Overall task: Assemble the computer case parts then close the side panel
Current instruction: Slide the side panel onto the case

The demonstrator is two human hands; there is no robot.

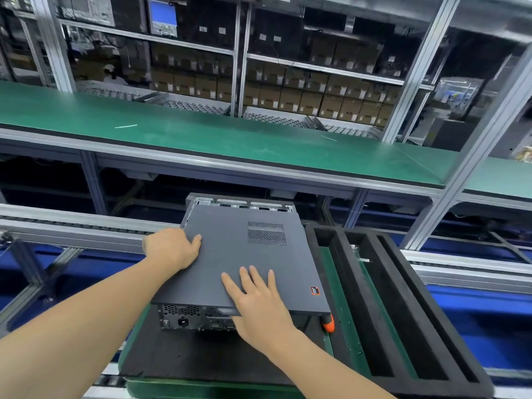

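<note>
A dark grey computer case (184, 319) lies flat on a black foam pad, rear ports facing me. Its grey side panel (244, 254), with a vent grille, lies on top, set back so a strip of the case's metal frame (239, 203) shows at the far end. My left hand (171, 247) holds the panel's left edge, thumb on top and fingers over the side. My right hand (254, 298) lies flat on the panel near its near edge, fingers straight, heel over the rear edge.
An orange-handled tool (329, 322) lies at the case's near right corner. A black foam tray (403, 306) with long slots stands to the right, small screws in it. A green conveyor belt (201, 125) runs across behind. Roller rails pass left and right.
</note>
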